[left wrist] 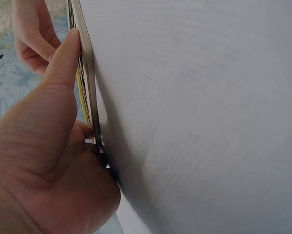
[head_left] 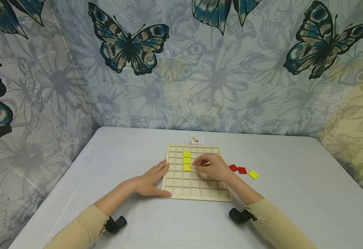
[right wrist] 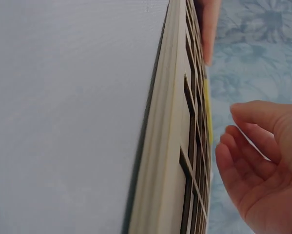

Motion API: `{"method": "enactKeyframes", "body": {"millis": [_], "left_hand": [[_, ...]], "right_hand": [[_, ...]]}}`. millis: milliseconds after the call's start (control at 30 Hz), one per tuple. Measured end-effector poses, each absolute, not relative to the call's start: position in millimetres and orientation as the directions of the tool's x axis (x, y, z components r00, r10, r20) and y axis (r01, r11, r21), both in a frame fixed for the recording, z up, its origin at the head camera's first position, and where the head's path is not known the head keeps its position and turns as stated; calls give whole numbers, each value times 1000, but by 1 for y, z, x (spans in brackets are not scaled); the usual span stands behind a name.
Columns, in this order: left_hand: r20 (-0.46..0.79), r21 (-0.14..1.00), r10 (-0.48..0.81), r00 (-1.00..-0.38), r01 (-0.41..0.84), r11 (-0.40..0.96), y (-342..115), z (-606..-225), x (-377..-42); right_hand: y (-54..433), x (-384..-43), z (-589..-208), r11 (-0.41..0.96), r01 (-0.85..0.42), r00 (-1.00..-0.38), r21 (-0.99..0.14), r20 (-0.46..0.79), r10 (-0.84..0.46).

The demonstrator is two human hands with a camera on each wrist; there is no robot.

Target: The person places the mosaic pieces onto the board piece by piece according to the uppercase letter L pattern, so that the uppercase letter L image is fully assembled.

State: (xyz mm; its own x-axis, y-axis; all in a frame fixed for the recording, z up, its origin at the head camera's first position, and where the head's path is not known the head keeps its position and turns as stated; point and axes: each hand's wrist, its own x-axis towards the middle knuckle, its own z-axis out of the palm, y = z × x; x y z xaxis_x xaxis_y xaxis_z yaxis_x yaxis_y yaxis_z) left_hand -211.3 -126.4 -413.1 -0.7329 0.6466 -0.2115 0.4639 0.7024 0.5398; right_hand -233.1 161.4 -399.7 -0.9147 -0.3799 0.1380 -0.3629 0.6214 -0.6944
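Observation:
A pale wooden grid board (head_left: 181, 191) lies on the table. Within one column of its squares sit three yellow tiles (head_left: 186, 160), one above another. My left hand (head_left: 148, 181) rests along the board's left side, fingers stretched out and thumb on the near left corner. In the left wrist view the thumb (left wrist: 63, 66) lies along the board's edge. My right hand (head_left: 210, 166) hovers over the board, just right of the yellow tiles. Its fingers bend loosely, and the right wrist view shows a gap between thumb and fingertips (right wrist: 228, 134) with no tile visible there.
To the right of the board lie two red tiles (head_left: 242, 170) and a loose yellow tile (head_left: 253, 174). A small card (head_left: 196, 139) with a coloured grid pattern lies beyond the board's far edge. A white cloth covers the table (head_left: 131, 145), which meets a butterfly-patterned backdrop (head_left: 175, 103).

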Motion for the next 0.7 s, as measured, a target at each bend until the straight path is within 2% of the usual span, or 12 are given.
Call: {"method": "enactKeyframes", "body": {"millis": [467, 700], "left_hand": [[-222, 537, 640, -736, 455, 710, -127, -411, -210], [-220, 543, 638, -738, 451, 708, -127, -413, -210]], "right_hand": [[191, -222, -399, 603, -157, -971, -782, 11, -239], [212, -220, -394, 583, -165, -973, -796, 33, -230]]}}
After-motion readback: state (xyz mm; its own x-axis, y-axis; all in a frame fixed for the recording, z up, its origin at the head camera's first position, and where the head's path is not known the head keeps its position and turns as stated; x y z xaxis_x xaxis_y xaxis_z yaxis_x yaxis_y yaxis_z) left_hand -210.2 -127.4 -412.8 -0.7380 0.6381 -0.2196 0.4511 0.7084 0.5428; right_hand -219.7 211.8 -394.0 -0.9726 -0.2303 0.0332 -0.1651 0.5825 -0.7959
